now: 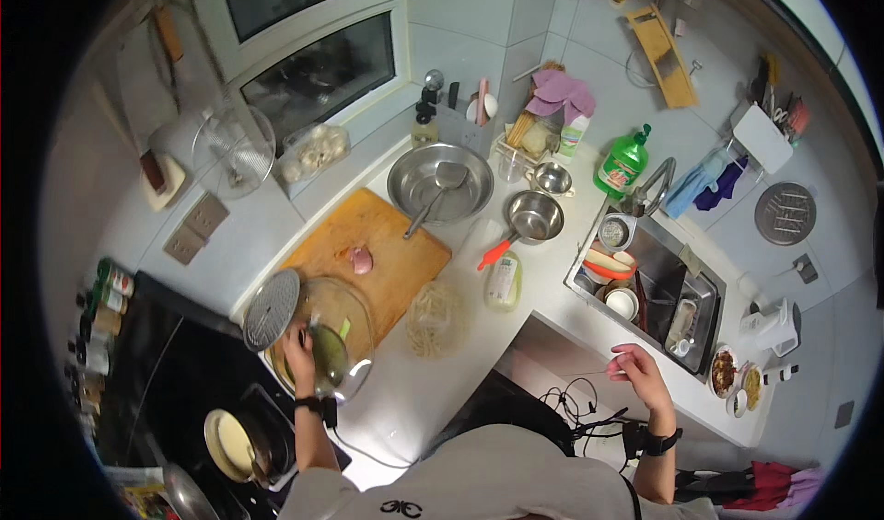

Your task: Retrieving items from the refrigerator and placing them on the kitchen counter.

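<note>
My left hand (300, 358) is at a dark knob or handle over a clear glass lid or bowl (360, 313), which overlaps the near left corner of a wooden cutting board (414, 258). Greenish glass and a small green piece (344, 327) show beside the fingers. A round perforated metal plate (272, 309) lies just beyond this hand. On the board sits a peeled purple onion piece or similar food (360, 260). Held in the air before the counter edge near the sink, my right hand (639, 375) has its fingers loosely bent and apart, with nothing in them.
Noodles in a clear bag (435, 320), a bottle (504, 282), a saucepan (535, 216) and a steel basin with a spatula (442, 182) stand on the counter. The sink (663, 264) holds dishes. A pot (235, 444) stands on the stove at left. Cables (580, 409) hang below the counter.
</note>
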Demonstrator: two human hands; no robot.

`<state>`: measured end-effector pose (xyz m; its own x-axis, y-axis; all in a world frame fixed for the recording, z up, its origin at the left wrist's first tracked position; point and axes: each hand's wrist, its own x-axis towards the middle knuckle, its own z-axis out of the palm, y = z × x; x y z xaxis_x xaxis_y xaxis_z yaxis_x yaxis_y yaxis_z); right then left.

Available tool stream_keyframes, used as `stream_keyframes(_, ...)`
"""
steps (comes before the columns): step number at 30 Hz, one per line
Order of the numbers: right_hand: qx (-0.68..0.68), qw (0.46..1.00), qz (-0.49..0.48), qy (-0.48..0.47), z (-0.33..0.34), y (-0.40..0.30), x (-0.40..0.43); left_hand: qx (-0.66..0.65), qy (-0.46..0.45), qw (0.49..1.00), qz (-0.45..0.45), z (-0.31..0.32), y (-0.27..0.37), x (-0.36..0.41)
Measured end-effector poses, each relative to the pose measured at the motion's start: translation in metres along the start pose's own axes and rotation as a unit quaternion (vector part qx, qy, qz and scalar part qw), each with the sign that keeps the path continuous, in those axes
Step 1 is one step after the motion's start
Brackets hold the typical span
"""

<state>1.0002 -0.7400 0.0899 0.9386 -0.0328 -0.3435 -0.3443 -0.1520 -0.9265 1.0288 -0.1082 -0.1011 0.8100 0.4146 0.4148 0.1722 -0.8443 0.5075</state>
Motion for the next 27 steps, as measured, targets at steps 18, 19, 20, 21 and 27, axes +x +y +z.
stream_keyframes(18,-0.027,0.744,0.123,-0.657,0.245,-0.094,0.149,-0.179,-0.023,0.976,-0.122,-0.089,0.216,-0.008)
stream_keyframes(19,-0.027,0.740,0.120,-0.662,0.248,-0.097,0.147,-0.174,-0.018,0.977,-0.122,-0.088,0.221,-0.007)
stream_keyframes(20,0.020,0.730,0.137,-0.670,0.249,-0.100,0.146,-0.205,-0.016,0.967,-0.149,-0.086,0.224,-0.006)
stream_keyframes(21,0.064,0.717,0.158,-0.675,0.248,-0.104,0.143,-0.237,-0.013,0.955,-0.179,-0.084,0.233,-0.005)
stream_keyframes(27,0.168,0.767,0.071,-0.615,0.201,-0.154,0.180,-0.263,-0.061,0.942,-0.198,-0.082,0.286,0.029)
